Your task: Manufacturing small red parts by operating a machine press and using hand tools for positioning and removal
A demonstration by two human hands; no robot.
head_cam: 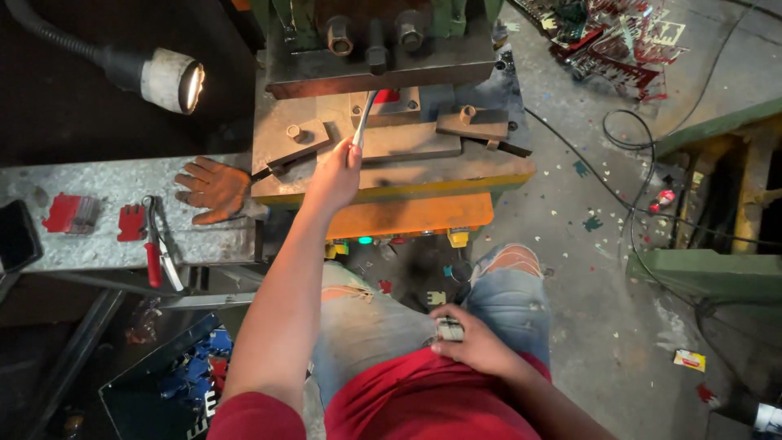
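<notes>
My left hand (336, 175) reaches forward over the bed of a stamping press (391, 163) and grips a thin metal rod or tweezer-like tool (364, 118) whose tip points under the press head, near a small red part (388, 96). My right hand (472, 341) rests on my lap against torn jeans and holds a small stack of pale flat pieces (449, 328). I sit facing the press, wearing a red shirt.
A gooseneck lamp (169, 79) shines at the upper left. On the grey side bench (98, 236) lie an orange glove (213, 189), red-handled pliers (159, 253) and red stamped parts (72, 213). A bin of blue and red parts (191, 379) stands below. Cables (631, 175) and scrap litter the floor.
</notes>
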